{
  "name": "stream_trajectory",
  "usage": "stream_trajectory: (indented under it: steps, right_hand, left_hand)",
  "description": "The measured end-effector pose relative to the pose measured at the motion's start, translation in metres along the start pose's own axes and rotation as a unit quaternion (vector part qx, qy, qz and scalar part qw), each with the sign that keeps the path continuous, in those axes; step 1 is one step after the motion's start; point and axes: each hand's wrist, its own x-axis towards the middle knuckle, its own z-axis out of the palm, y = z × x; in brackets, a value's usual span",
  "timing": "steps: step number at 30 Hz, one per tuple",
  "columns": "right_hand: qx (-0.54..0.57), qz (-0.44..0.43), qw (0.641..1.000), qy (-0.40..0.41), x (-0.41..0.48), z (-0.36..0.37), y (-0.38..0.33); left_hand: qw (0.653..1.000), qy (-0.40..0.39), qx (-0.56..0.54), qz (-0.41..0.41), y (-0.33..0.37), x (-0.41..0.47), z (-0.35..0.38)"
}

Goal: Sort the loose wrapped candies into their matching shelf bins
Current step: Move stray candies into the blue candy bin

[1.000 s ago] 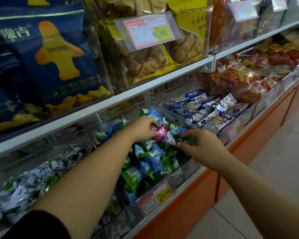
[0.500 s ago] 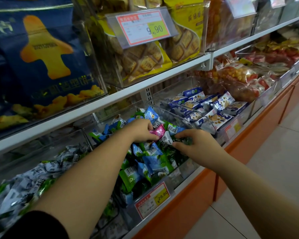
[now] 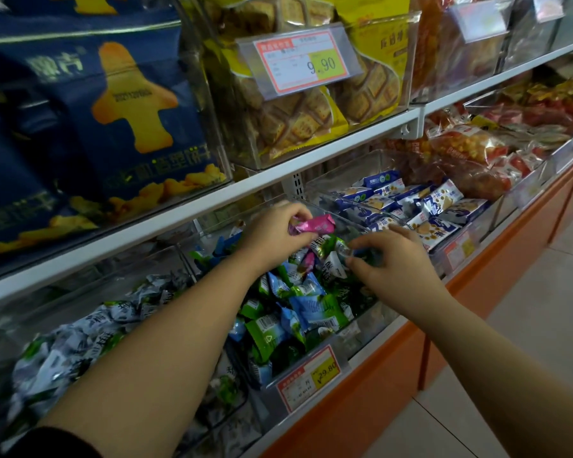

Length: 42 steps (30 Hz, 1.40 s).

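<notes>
My left hand pinches a pink wrapped candy and holds it lifted above the middle clear bin. That bin is heaped with green and blue wrapped candies. A second pink candy lies among them just below my left hand. My right hand hovers over the bin's right side, its fingertips pinching a green wrapped candy.
A bin of grey-white and green candies sits to the left. A bin of blue and white biscuit packs sits to the right, red snack bags beyond. A price tag hangs on the bin front. The shelf above holds large bags.
My left hand has lifted the pink candy up out of the pile. My right hand has closed its fingertips on a green candy at the bin's right side.
</notes>
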Motion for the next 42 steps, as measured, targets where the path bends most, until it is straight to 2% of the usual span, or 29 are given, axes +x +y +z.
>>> stream_trajectory:
  steps: [3,8,13,20,23,28,30,31,34,36,38,42]
  right_hand:
    - [0.032,-0.024,0.999,0.037,-0.007,0.0,-0.014]
    - [0.042,-0.11,0.991,0.06,-0.035,0.006,-0.044]
    - [0.061,-0.168,0.984,0.014,-0.072,0.027,-0.082]
    - [0.051,-0.183,0.977,-0.095,-0.114,0.069,-0.14]
    - [0.024,-0.186,0.978,-0.097,-0.121,0.082,-0.152]
    - [-0.039,-0.155,0.985,-0.069,-0.13,0.098,-0.16]
    - [-0.064,-0.162,0.983,-0.065,-0.131,0.1,-0.163]
    - [-0.072,-0.163,0.982,-0.064,-0.13,0.101,-0.163]
    - [-0.068,-0.16,0.982,-0.077,-0.127,0.1,-0.161]
    - [-0.056,-0.162,0.982,-0.083,-0.126,0.099,-0.161]
    - [-0.045,-0.161,0.982,-0.086,-0.124,0.097,-0.16]
    - [0.013,-0.156,0.982,-0.11,-0.121,0.087,-0.157]
  left_hand:
    - [0.996,0.068,-0.062,0.019,0.012,-0.02,-0.019]
    - [0.983,0.125,-0.134,-0.007,0.018,-0.073,-0.047]
    - [0.984,0.155,-0.084,-0.034,0.008,-0.156,-0.08]
    - [0.969,0.2,-0.029,-0.143,-0.019,-0.273,-0.142]
    - [0.945,0.25,0.039,-0.209,-0.04,-0.319,-0.168]
    - [0.881,0.305,0.142,-0.333,-0.079,-0.367,-0.196]
    - [0.858,0.292,0.204,-0.369,-0.093,-0.376,-0.202]
    - [0.856,0.261,0.229,-0.384,-0.099,-0.378,-0.203]
    - [0.867,0.139,0.233,-0.417,-0.112,-0.382,-0.206]
    - [0.875,0.093,0.227,-0.417,-0.114,-0.382,-0.205]
    - [0.881,0.085,0.223,-0.409,-0.11,-0.38,-0.203]
    - [0.903,0.148,0.193,-0.355,-0.09,-0.361,-0.197]
